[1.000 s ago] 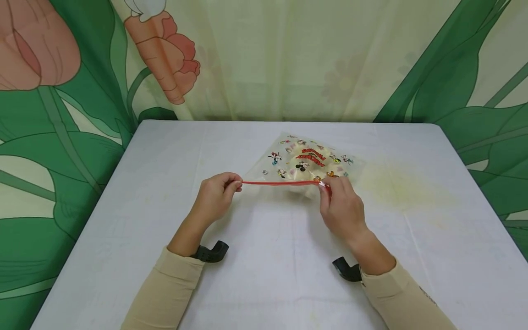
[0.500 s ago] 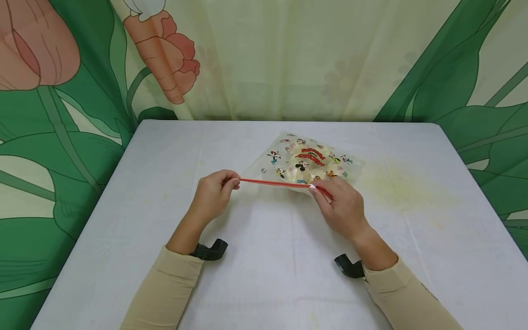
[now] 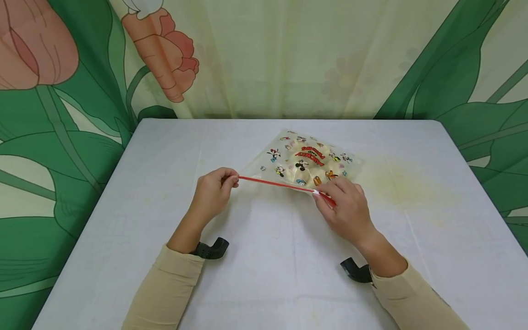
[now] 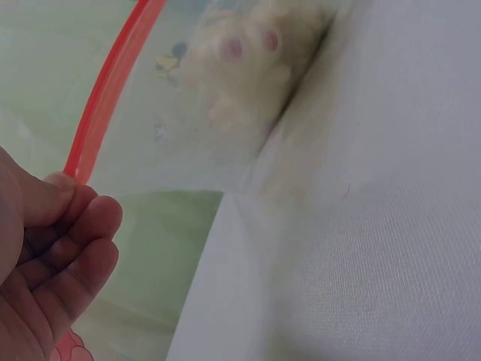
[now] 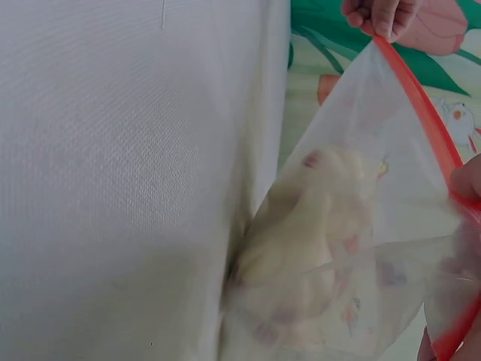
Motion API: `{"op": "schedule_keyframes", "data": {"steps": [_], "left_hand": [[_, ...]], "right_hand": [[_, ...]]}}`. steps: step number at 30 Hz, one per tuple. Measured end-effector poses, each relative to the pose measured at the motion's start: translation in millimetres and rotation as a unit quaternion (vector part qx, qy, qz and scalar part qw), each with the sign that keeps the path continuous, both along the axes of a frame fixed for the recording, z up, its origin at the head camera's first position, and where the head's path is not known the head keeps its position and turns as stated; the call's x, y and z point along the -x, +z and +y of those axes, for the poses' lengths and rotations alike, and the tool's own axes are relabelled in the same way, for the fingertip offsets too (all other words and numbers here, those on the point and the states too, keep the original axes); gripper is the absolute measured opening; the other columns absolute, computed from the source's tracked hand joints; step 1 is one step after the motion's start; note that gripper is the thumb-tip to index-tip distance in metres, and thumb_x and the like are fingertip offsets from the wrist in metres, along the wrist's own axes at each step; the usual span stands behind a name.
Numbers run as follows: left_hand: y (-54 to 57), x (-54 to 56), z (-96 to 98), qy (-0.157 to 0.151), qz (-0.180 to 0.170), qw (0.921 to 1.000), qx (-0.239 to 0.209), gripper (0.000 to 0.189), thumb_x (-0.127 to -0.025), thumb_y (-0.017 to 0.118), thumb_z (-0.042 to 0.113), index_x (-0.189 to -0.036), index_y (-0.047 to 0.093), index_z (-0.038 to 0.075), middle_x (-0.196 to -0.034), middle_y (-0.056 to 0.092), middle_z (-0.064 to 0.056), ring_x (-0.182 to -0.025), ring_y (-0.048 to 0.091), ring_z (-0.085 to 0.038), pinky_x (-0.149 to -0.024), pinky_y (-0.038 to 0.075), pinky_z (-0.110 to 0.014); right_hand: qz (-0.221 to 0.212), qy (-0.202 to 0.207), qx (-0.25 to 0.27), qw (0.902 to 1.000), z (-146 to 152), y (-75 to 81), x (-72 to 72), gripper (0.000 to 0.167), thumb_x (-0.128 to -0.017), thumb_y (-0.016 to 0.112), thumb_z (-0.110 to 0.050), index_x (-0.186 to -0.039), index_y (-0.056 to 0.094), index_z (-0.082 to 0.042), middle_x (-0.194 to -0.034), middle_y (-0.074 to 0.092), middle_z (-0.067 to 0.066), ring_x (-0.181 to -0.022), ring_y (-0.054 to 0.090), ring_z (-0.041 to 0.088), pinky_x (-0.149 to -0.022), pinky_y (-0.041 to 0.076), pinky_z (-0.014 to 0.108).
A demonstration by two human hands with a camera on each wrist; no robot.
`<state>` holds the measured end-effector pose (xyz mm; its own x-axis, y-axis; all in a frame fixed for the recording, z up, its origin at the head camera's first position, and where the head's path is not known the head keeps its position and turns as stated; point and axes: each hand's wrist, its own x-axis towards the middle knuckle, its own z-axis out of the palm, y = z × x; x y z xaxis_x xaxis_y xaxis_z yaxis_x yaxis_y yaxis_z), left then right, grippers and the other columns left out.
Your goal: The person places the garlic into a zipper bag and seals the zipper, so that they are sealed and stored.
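Observation:
A clear zip bag (image 3: 284, 160) printed with small cartoon figures and red lettering lies slanted over the table, its red zip strip (image 3: 276, 184) facing me. My left hand (image 3: 212, 192) pinches the strip's left end between thumb and forefinger. At the right part of the strip, my right hand (image 3: 346, 213) pinches the zip around a small white slider (image 3: 316, 192). Past the slider the red strip bends toward me under the right fingers. Inside the bag sits a pale cream, soft-looking thing with pink spots (image 4: 248, 68), low against the tablecloth.
A white cloth covers the table (image 3: 255, 275), with a yellowish stain (image 3: 400, 185) right of the bag. Behind the far edge hangs a curtain (image 3: 288, 59) with large green leaves and flowers. A black camera mount (image 3: 212, 249) is worn on each wrist.
My right hand first went left along the zip strip with the slider, then drew slightly back toward me and right. The strip now slants down to the right. The left hand shifted only a little.

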<state>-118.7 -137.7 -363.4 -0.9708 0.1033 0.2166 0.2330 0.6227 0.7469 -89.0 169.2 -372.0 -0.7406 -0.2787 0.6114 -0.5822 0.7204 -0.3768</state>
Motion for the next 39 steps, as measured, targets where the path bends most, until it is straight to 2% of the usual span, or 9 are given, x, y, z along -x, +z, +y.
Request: {"op": "schedule_keyframes", "data": {"steps": [6, 11, 16, 20, 25, 31, 35, 39], "left_hand": [[-0.2, 0.5, -0.2, 0.009, -0.001, 0.9999, 0.011, 0.007, -0.097, 0.065, 0.003, -0.098, 0.069, -0.003, -0.084, 0.071, -0.009, -0.079, 0.067, -0.025, -0.063, 0.053, -0.033], [-0.2, 1.8, 0.6, 0.019, -0.002, 0.9998, 0.009, 0.007, -0.096, 0.065, 0.003, -0.098, 0.069, -0.003, -0.084, 0.071, -0.010, -0.079, 0.068, -0.026, -0.063, 0.054, -0.033], [-1.8, 2.1, -0.4, 0.027, -0.005, 0.9996, 0.008, 0.008, -0.096, 0.065, 0.002, -0.098, 0.070, -0.004, -0.084, 0.071, -0.010, -0.079, 0.068, -0.024, -0.063, 0.053, -0.031], [-4.9, 1.2, -5.1, 0.039, -0.008, 0.9991, 0.016, 0.009, -0.097, 0.064, 0.003, -0.099, 0.069, -0.004, -0.085, 0.071, -0.011, -0.080, 0.068, -0.024, -0.065, 0.054, -0.033], [-7.9, 0.9, -12.4, 0.057, -0.015, 0.9981, 0.020, 0.008, -0.097, 0.064, 0.004, -0.099, 0.069, -0.003, -0.085, 0.071, -0.011, -0.080, 0.068, -0.024, -0.067, 0.055, -0.036], [-8.3, 1.6, -14.9, 0.043, -0.012, 0.9989, 0.015, 0.010, -0.098, 0.064, 0.005, -0.099, 0.068, -0.004, -0.085, 0.071, -0.012, -0.082, 0.069, -0.030, -0.066, 0.055, -0.037], [-9.5, -1.0, -15.0, 0.038, -0.024, 0.9988, 0.019, 0.011, -0.099, 0.063, 0.006, -0.100, 0.068, -0.004, -0.085, 0.071, -0.012, -0.082, 0.069, -0.029, -0.065, 0.055, -0.036], [-12.2, -5.4, -19.8, 0.018, -0.041, 0.9987, 0.022, 0.010, -0.099, 0.063, 0.007, -0.099, 0.069, -0.002, -0.085, 0.071, -0.009, -0.082, 0.068, -0.027, -0.068, 0.054, -0.036]], "right_hand": [[0.010, 0.004, -0.006, 0.9999, 4, -0.8, -3.8, 0.012, -0.085, 0.070, -0.014, -0.091, 0.072, -0.004, -0.087, 0.063, 0.009, -0.085, 0.059, 0.030, -0.070, 0.039, 0.046], [0.018, 0.004, -0.012, 0.9998, 8, -1.2, -7.7, 0.011, -0.083, 0.070, -0.013, -0.090, 0.070, -0.004, -0.088, 0.065, 0.010, -0.083, 0.062, 0.030, -0.069, 0.040, 0.045], [0.008, -0.001, -0.015, 0.9999, 14, -1.8, -13.1, 0.012, -0.081, 0.072, -0.012, -0.090, 0.069, -0.004, -0.088, 0.067, 0.010, -0.080, 0.063, 0.029, -0.068, 0.040, 0.044], [-0.008, -0.007, -0.013, 0.9999, 22, -2.4, -16.9, 0.013, -0.081, 0.073, -0.010, -0.090, 0.070, -0.003, -0.085, 0.066, 0.008, -0.075, 0.062, 0.024, -0.068, 0.040, 0.043], [0.004, -0.010, 0.003, 0.9999, 35, -3.9, -19.6, 0.008, -0.081, 0.071, -0.007, -0.088, 0.070, -0.002, -0.079, 0.064, 0.006, -0.067, 0.058, 0.018, -0.067, 0.039, 0.042], [0.016, -0.008, 0.000, 0.9998, 44, -5.8, -20.2, 0.007, -0.082, 0.068, -0.008, -0.087, 0.071, -0.003, -0.078, 0.065, 0.005, -0.067, 0.058, 0.018, -0.067, 0.038, 0.042], [0.002, -0.006, -0.013, 0.9999, 48, -8.0, -23.2, 0.009, -0.080, 0.072, -0.006, -0.088, 0.071, -0.005, -0.078, 0.065, 0.003, -0.068, 0.058, 0.017, -0.067, 0.040, 0.041], [-0.025, 0.014, -0.020, 0.9994, 52, -8.4, -28.3, 0.015, -0.077, 0.076, -0.002, -0.090, 0.072, -0.008, -0.081, 0.063, -0.003, -0.071, 0.057, 0.014, -0.069, 0.040, 0.034]]}}
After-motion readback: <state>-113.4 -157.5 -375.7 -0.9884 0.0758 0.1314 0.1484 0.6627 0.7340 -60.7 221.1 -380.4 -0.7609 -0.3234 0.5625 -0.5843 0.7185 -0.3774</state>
